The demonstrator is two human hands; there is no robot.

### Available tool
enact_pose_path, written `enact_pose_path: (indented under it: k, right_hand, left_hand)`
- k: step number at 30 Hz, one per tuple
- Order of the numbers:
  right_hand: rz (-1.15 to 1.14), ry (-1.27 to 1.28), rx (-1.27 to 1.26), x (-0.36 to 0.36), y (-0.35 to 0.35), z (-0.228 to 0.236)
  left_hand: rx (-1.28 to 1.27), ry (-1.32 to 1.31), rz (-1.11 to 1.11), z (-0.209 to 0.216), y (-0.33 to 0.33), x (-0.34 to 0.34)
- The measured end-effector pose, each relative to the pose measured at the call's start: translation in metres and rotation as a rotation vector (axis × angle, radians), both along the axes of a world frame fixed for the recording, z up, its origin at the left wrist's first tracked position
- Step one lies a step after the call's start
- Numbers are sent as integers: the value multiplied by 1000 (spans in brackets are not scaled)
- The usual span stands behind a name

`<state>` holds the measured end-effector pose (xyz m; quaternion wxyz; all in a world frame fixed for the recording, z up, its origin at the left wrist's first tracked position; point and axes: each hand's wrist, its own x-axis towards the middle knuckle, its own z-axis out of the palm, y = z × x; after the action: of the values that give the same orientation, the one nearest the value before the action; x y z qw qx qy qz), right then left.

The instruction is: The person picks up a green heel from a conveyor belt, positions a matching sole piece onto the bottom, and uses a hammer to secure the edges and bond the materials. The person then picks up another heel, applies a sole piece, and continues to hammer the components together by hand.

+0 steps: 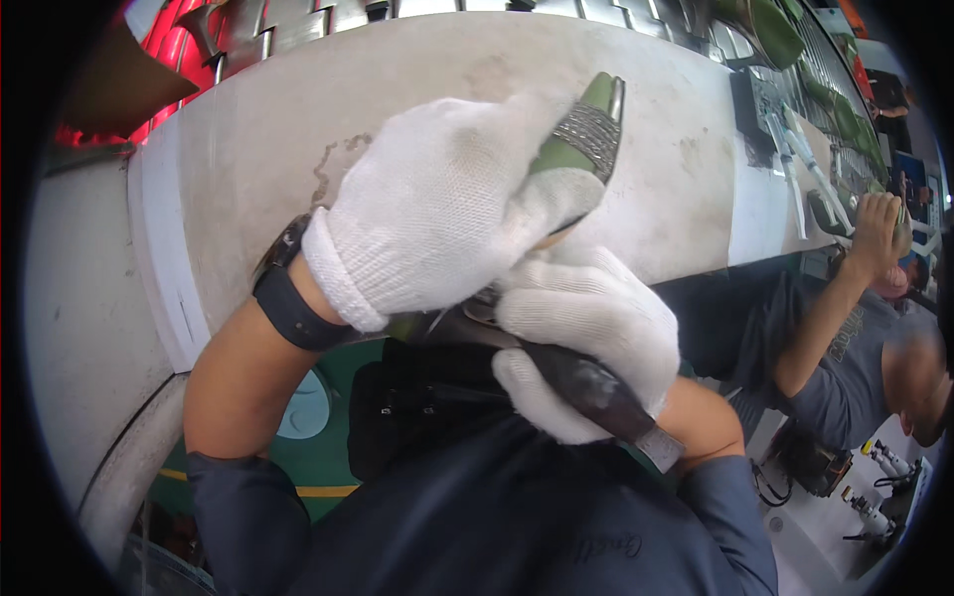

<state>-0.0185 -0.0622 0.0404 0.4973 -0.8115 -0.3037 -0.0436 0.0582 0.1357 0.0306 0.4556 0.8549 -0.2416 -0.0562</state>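
My left hand (437,199), in a white knit glove, is closed around a green pointed-toe shoe (564,156) with a glittering silver band (590,136) across its front. The toe points away from me, to the upper right, and the glove hides most of the rest. Just below, my right hand (596,328), also gloved, is wrapped round the thick dark grip of a hand tool (586,390). This tool's butt end points down to the right. Its metal working end lies under the left glove, partly hidden, so its exact kind cannot be told.
A pale, stained worktable (676,159) lies ahead of me. At its right stand a black box (757,117) and clear slim tubes (792,164). Metal rollers (397,8) run along the far edge. To the right a co-worker (845,358) holds a green shoe beside a rack.
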Motion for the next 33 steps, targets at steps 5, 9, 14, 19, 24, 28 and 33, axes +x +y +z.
enact_pose_path:
  k: [5, 9, 14, 19, 24, 28, 33]
  right_hand:
    - [63, 14, 109, 16, -1, -8]
    - [43, 791, 386, 20, -26, 20]
    - [-210, 395, 252, 32, -73, 46]
    - [-164, 467, 144, 33, -69, 41]
    - [-17, 247, -23, 79, -62, 32]
    - [-209, 656, 456, 80, -70, 15]
    - [-59, 449, 117, 60, -68, 29]
  left_hand:
    - [-17, 26, -5, 1, -6, 5]
    - [-63, 199, -16, 11, 2, 4]
    - [183, -5, 69, 16, -26, 4]
    - [283, 3, 77, 15, -37, 12]
    - [290, 96, 94, 23, -39, 12]
    - [251, -7, 80, 13, -31, 8]
    - [213, -19, 98, 14, -37, 3]
